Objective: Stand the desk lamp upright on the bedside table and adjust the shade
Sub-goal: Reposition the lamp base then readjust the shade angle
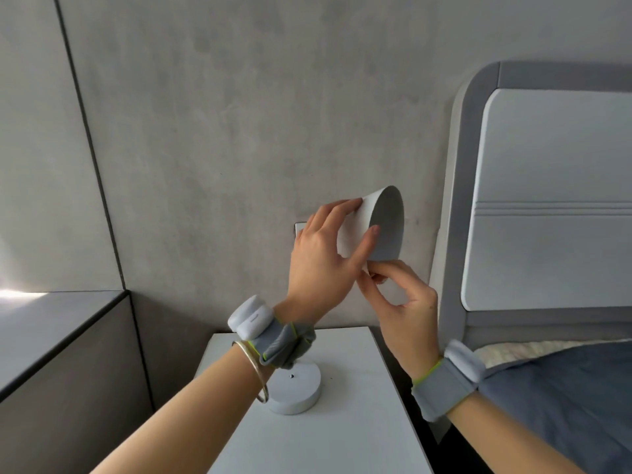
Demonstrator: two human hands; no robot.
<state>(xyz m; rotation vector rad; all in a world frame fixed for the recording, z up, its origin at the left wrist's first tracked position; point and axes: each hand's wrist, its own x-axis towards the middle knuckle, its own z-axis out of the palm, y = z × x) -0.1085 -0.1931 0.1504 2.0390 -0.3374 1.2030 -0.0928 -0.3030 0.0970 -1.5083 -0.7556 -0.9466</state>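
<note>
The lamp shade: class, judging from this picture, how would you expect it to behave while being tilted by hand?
The lamp shade looks thin-walled and hollow, so probably light. It keeps its cone shape under the left hand, suggesting stiffness. The wide round base sits flat on the bedside table, so tipping seems unlikely. The right hand pinches beneath the shade.

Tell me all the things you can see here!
Lamp shade: one, white, tilted with its opening toward the headboard, held in front of the wall.
Lamp base: one, white, round, standing on the bedside table.
Bedside table: one, white, bottom middle.
Headboard: one, grey and pale blue, right.
Blanket: one, dark blue, bottom right.
Wall plate: one, white, behind the left hand.
Ledge: one, grey, left.
Left hand: holding the shade's side.
Right hand: pinching under the shade.
</note>
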